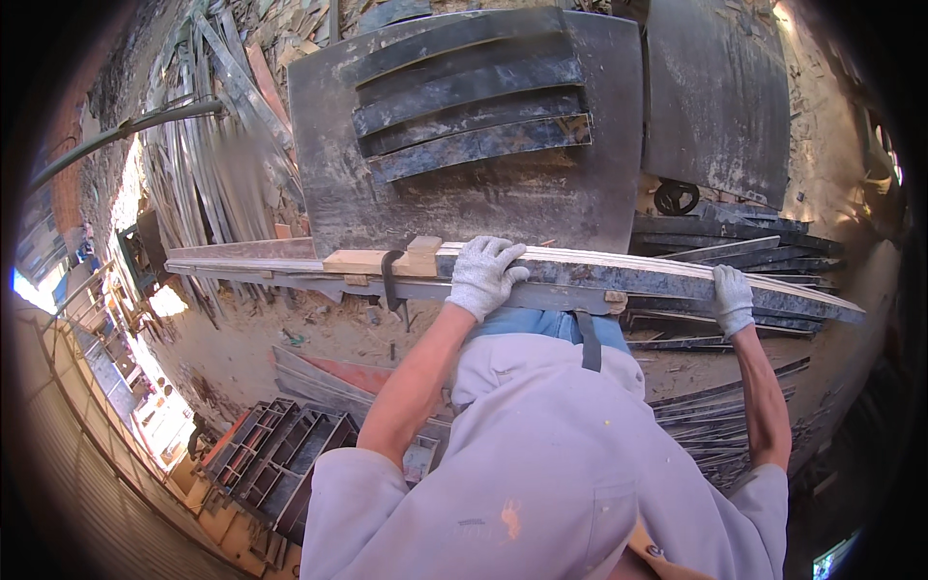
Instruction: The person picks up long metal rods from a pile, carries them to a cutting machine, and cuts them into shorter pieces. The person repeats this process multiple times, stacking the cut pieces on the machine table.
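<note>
A long plywood strip (599, 274), dark-faced with a pale layered edge, lies on edge across my front and runs out to the right. My left hand (486, 275), in a light grey work glove, grips its top edge near the left end. Farther right, my gloved right hand (733, 298) is closed over the same strip. Left of my left hand a pale wooden block (353, 261) sits in line with the strip, with a dark clamp-like piece (391, 280) around it. Below the strip a grey rail (435, 290) shows; my palms are hidden.
Ahead stands a broad dark table (464, 208) bearing several dark plywood strips (474, 92). A second dark panel (715, 97) and a handwheel (676, 198) are at right. Wood offcuts (213, 164) heap at far left; stacked strips (735, 242) lie right. Dark slatted frames (280, 454) stand lower left.
</note>
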A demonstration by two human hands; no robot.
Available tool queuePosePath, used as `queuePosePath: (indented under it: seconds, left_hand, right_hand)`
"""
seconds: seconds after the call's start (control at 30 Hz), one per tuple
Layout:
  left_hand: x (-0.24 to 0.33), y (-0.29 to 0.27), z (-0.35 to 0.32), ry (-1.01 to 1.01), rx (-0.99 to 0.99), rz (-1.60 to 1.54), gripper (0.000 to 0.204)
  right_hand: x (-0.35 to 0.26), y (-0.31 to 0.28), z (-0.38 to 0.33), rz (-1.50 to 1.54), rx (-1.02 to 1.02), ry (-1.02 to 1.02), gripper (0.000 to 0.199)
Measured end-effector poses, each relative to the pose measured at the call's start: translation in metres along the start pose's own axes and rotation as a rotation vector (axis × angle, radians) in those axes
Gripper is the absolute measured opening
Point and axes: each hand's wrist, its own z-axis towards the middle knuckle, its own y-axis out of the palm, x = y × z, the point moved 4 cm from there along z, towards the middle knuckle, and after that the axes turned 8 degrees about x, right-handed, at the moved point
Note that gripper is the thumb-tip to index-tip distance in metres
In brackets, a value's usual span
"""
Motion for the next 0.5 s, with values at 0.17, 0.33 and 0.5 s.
queuePosePath:
  seconds: [0.17, 0.33, 0.5]
  left_hand:
    - [-0.004, 0.002, -0.003, -0.029, -0.006, 0.01, 0.04]
    - [-0.003, 0.002, -0.002, -0.048, -0.029, 0.011, 0.041]
    - [-0.002, 0.003, -0.003, -0.02, -0.057, 0.07, 0.053]
  right_hand:
    - [-0.01, -0.007, 0.008, 0.041, 0.119, -0.048, 0.07]
    - [0.001, -0.006, 0.013, 0.076, 0.047, 0.031, 0.081]
    - [0.006, 0.0, 0.015, 0.08, -0.18, 0.063, 0.081]
